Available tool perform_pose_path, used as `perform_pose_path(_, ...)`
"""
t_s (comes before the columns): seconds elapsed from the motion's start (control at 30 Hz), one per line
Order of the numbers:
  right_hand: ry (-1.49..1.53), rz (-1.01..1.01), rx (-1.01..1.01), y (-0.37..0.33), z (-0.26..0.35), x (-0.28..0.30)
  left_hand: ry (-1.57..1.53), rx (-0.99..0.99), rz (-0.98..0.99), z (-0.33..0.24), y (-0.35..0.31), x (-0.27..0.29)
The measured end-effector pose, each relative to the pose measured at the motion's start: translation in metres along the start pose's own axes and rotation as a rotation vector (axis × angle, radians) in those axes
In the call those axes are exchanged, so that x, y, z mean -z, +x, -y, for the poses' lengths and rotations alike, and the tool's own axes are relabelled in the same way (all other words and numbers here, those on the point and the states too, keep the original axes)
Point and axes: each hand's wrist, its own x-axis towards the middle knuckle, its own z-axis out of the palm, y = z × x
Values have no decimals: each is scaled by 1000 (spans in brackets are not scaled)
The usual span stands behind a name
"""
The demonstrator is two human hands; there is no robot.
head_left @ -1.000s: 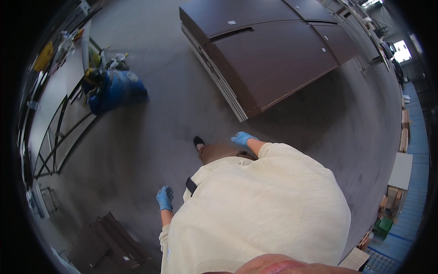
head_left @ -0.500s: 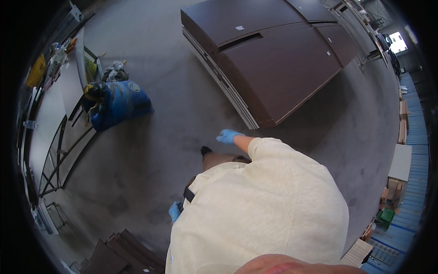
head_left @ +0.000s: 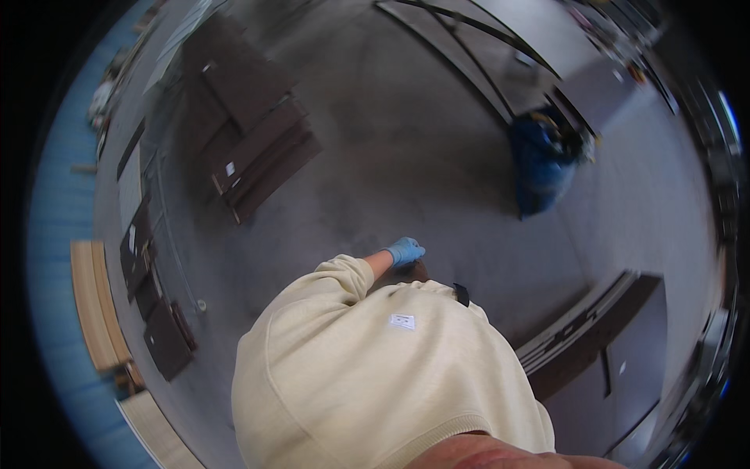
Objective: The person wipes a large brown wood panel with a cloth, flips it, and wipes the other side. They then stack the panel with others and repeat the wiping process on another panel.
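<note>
The left hand (head_left: 406, 251), in a blue glove, hung in front of the cream sweater (head_left: 375, 367), clear of the boards; its fingers looked bent, but I could not tell whether they were pressed together or pinching something small. The right hand was out of view, so its state could not be told. From the left hand, a loose stack of brown boards (head_left: 254, 102) lay on the floor at 10 o'clock, edges staggered, with at least 2 white labels. A broader pile of dark panels (head_left: 637, 344) stood at 4 o'clock, and a blue container (head_left: 539, 168), perhaps a bag or a bin, stood nearer at 2 o'clock. The brown boards looked flat and stiff, and a large board would probably be heavy and awkward for 1 person. Their smooth faces might slide under gloves, so the staggered edges seemed the best hold, 2 hands well apart and fingers underneath. The corners would likely chip if knocked. The blue container looked softer than the boards, probably best gripped at its upper rim, though blur hid its contents and weight.
</note>
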Motion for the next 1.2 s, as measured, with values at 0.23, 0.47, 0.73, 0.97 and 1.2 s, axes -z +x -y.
perform_pose_path(0.23,-2,161,32,53,213,-105,-8,171,-314,56,47,182)
perform_pose_path(0.47,-311,348,262,123,430,-190,-376,327,-585,140,42,255)
perform_pose_path(0.73,-626,451,328,230,590,-295,-852,700,-634,166,-14,258)
perform_pose_path(0.97,-836,550,466,244,747,-441,-1068,736,-737,169,27,310)
perform_pose_path(1.2,-921,691,509,183,905,-670,-984,420,-977,220,125,478)
